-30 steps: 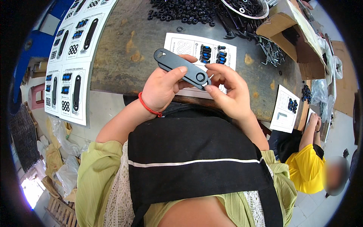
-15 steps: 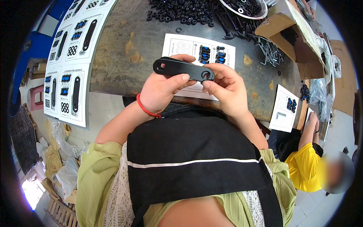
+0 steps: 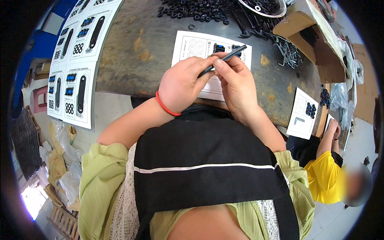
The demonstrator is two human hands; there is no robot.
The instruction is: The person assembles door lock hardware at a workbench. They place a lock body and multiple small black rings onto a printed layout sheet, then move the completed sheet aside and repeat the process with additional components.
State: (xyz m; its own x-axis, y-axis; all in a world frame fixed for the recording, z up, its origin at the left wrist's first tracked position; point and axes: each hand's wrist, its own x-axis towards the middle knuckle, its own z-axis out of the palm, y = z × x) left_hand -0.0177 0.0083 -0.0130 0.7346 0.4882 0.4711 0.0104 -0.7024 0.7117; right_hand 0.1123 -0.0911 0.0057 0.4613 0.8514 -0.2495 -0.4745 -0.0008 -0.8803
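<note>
A flat black metal plate (image 3: pixel 233 53), seen edge-on, is pinched between my two hands and slants up to the right. My left hand (image 3: pixel 185 82) grips its lower end, a red cord bracelet round that wrist. Toward its middle my right hand (image 3: pixel 239 82) holds it between thumb and fingers. The holes seen in its ends earlier are hidden by this angle. Beneath my hands lies a white printed card (image 3: pixel 182 52) on the metal table (image 3: pixel 132 64). Black bolts with blue bands (image 3: pixel 219 47) sit on the card, partly hidden behind my fingers.
Heaps of black nuts (image 3: pixel 200 11) lie at the back, a bowl of washers (image 3: pixel 266 6) beside them. Bent hex keys (image 3: pixel 290 54) and a cardboard box (image 3: pixel 308 40) are at right. Packed cards (image 3: pixel 76 88) hang over the left. A co-worker in yellow (image 3: pixel 322 174) sits at right.
The black plate has been turned from showing its broad face with holes to edge-on. Its right end is now tilted up, and both hands have shifted around it.
</note>
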